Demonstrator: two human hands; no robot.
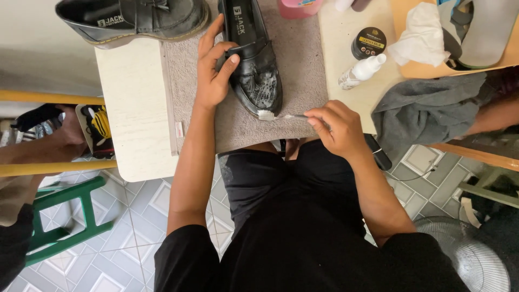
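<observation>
Right hand (336, 127) pinches brush (281, 115), bristles at shoe (254, 65) toe | left hand (213, 70) grips shoe's side, thumb on top | shoe lies on towel (303, 59), between hands

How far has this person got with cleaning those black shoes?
Partly there, it seems. Foam already covers the toe of the black loafer on the grey towel. In hand: the left hand steadies it while the right hand works a small brush at the toe. The second shoe looks dry, apparently untouched.
</observation>
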